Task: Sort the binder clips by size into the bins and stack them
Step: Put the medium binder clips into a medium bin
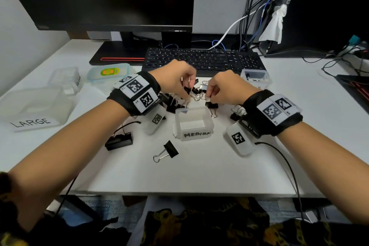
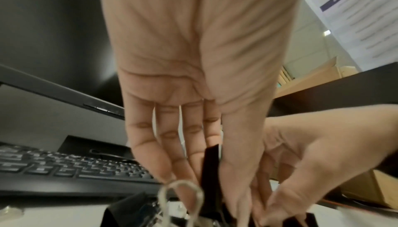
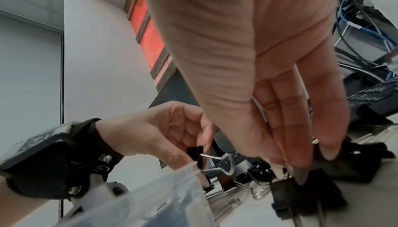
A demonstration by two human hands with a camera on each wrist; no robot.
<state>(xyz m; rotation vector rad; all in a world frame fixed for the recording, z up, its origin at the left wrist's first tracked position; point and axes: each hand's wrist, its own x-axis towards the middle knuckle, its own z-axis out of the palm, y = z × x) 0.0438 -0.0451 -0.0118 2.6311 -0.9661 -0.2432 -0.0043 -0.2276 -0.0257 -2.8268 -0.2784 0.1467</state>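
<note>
Black binder clips lie in a pile (image 1: 196, 91) in front of the keyboard, between my two hands. My left hand (image 1: 188, 87) pinches a small black clip (image 2: 212, 160) between thumb and fingers, just above the pile; the same clip (image 3: 194, 155) shows in the right wrist view. My right hand (image 1: 208, 96) pinches another black clip (image 3: 305, 195) at the pile's near right edge. The clear bin marked MEDIUM (image 1: 192, 124) stands just in front of both hands. A bin marked LARGE (image 1: 34, 108) sits far left. A small bin (image 1: 255, 78) holding clips stands behind my right hand.
Two bigger clips (image 1: 119, 140) (image 1: 167, 151) lie loose in front of the MEDIUM bin. A second clear bin (image 1: 65, 80) and a blue lid (image 1: 108, 72) sit at the back left. A keyboard (image 1: 201, 60) and a monitor stand behind; cables trail at the right.
</note>
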